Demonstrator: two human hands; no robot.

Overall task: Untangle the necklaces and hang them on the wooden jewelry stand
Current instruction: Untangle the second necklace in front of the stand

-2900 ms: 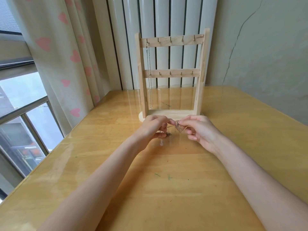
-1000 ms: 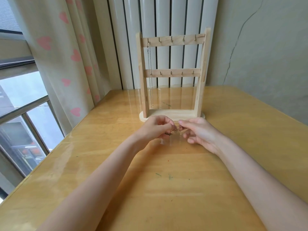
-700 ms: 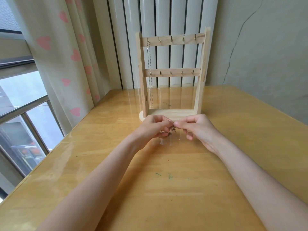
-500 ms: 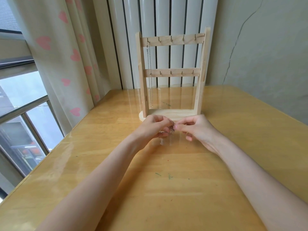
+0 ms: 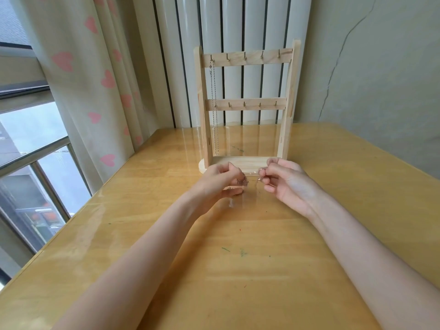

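Window glass (image 5: 28,148) fills the left edge, with a pale curtain (image 5: 78,75) printed with pink hearts hanging beside it. On the yellow wooden counter (image 5: 238,270) the left hand (image 5: 220,179) hovers just in front of the stand's base, its fingers (image 5: 232,192) curled and pinching a small tangled bunch of chain (image 5: 241,183). A short gap separates it from the right hand (image 5: 289,184), whose thumb and forefinger pinch another bit of thin necklace (image 5: 260,174) — the strand between the two hands is too fine to trace. Behind both hands stands the wooden jewelry stand (image 5: 246,106), upright near the counter's far edge, with two cross bars carrying rows of small hooks. One silver necklace (image 5: 214,108) already hangs from the leftmost top hook — it drops straight down past the lower bar almost to the base. White vertical panels (image 5: 233,27) with dark gaps sit behind the stand, and to the right a grey wall (image 5: 381,75) shows a long crack.
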